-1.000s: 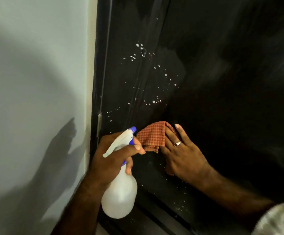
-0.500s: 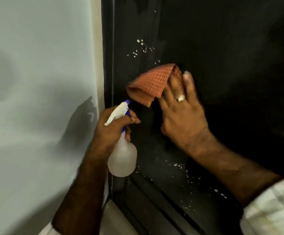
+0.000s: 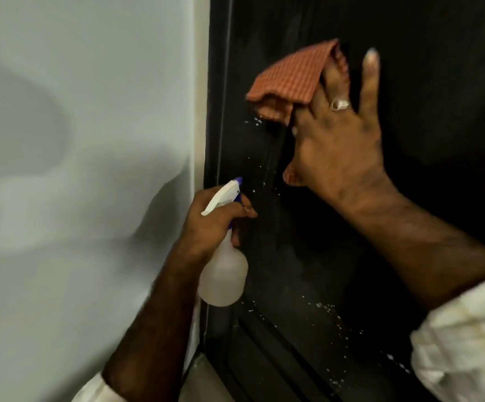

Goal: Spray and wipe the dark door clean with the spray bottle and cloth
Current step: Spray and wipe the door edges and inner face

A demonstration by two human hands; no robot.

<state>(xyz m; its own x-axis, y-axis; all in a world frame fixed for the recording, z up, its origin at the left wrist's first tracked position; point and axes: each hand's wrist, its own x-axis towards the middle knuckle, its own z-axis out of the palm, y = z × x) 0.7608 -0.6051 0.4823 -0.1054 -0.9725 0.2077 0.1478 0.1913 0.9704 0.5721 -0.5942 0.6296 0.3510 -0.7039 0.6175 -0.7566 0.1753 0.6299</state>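
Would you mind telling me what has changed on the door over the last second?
The right hand has swept the orange cloth up the dark door with straight fingers, from level with the spray head to well above it, clearing most of the white droplets in its path. No grip changed: the left hand still holds the spray bottle near the door's left edge, and droplets remain lower down.

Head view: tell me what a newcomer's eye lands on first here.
First, the orange checked cloth pressed flat against the dark door by the right hand, upper centre of the frame. Next, the translucent white spray bottle with blue nozzle, gripped by the left hand lower down beside the door's left edge. White droplets speckle the door near its bottom.
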